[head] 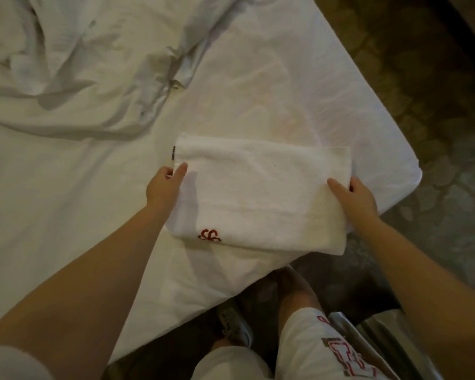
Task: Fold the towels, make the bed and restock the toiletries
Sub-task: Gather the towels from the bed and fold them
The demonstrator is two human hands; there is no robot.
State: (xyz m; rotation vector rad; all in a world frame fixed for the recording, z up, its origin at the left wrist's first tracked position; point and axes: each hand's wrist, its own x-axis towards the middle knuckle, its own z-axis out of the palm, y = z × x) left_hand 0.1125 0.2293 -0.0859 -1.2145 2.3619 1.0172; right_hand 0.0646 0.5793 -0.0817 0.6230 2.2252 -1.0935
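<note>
A white folded towel (pixel 261 193) with a red embroidered mark at its near left corner lies on the near corner of the bed (pixel 66 204). My left hand (pixel 165 186) grips the towel's left edge, thumb on top and fingers under. My right hand (pixel 357 200) grips its right edge the same way. A small label sticks out at the towel's far left corner.
A crumpled white duvet (pixel 74 64) is heaped at the far left of the bed. The bed's corner ends at the right over patterned dark carpet (pixel 436 111). My legs and a shoe (pixel 236 325) stand at the bed's near edge.
</note>
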